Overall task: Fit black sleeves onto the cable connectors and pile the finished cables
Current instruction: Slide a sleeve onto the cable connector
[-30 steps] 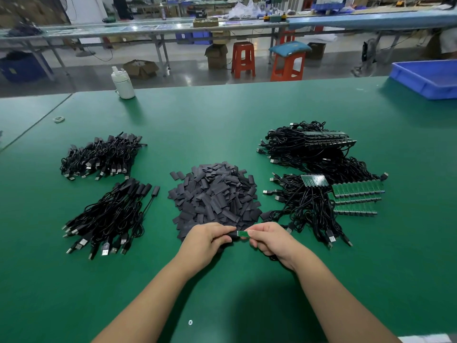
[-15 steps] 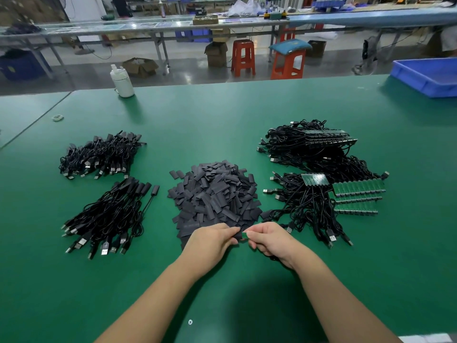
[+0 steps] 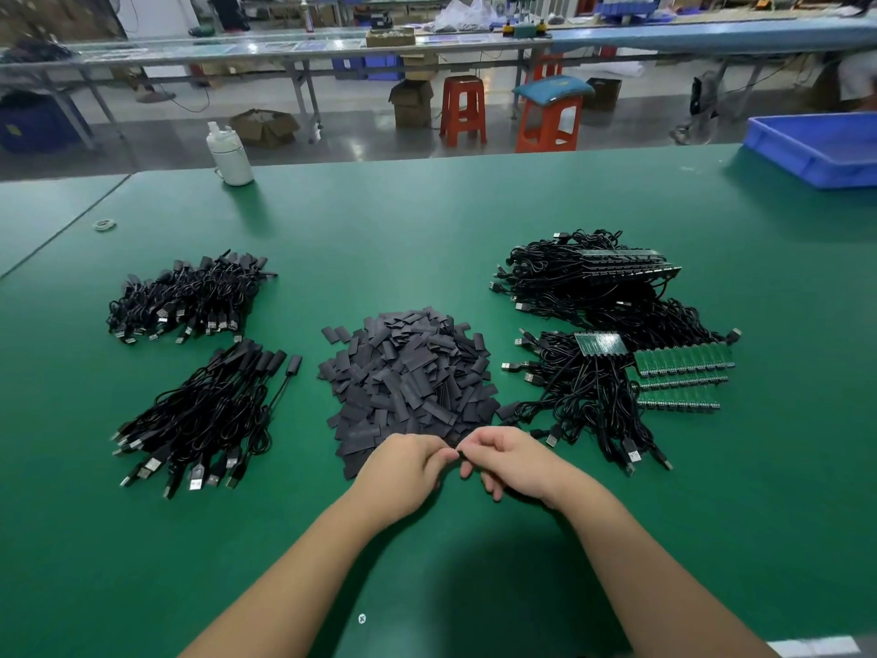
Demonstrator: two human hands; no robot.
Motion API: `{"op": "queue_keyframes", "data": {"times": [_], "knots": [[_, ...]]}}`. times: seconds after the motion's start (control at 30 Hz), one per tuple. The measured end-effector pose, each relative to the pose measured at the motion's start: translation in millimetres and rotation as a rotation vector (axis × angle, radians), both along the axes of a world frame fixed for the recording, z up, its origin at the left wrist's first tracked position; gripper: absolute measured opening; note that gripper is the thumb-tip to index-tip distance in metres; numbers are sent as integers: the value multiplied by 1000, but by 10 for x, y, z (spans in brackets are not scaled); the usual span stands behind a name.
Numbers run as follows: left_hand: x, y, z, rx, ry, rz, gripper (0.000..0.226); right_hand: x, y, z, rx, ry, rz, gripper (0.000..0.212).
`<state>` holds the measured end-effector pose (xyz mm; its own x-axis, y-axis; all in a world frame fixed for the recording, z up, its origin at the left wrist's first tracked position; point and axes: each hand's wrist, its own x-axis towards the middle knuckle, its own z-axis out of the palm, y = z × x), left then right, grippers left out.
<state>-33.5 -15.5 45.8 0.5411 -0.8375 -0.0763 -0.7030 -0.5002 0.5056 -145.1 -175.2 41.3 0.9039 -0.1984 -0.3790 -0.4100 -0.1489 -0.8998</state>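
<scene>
Green table [image 3: 427,220] bears cable bundles [image 3: 190,296], sleeve pile [image 3: 408,377], bottle [image 3: 230,156].

Both forearms are reaching in from the bottom edge, bare, converging toward the middle. Left hand [image 3: 403,472] is lying knuckles up, fingers curling inward, fingertips pinching at a small dark piece where the two hands meet. Right hand [image 3: 515,460] is facing it, thumb and forefinger pinching at the same spot, the remaining fingers [image 3: 491,486] hanging loosely curled below. Fingertips of the two hands are touching or nearly touching. Wrists are sitting level, well apart.
</scene>
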Motion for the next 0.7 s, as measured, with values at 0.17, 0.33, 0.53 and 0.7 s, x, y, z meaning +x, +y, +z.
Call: {"op": "queue_keyframes", "data": {"times": [0.17, 0.33, 0.53, 0.7], "knots": [[-16, 20, 52, -111, 213, 58, 23, -16, 25, 108, -471, -3, 174, 18], [1, 75, 56, -103, -243, -154, 30, -13, 31, 184, -556, 24, 202, 38], [-51, 88, 130, -275, -254, -231, 29, -50, -9, 271, -396, 18, 185, 27], [-101, 71, 130, -270, -294, -261, 26, -81, 24, 270, -308, 28, 130, 26]]}}
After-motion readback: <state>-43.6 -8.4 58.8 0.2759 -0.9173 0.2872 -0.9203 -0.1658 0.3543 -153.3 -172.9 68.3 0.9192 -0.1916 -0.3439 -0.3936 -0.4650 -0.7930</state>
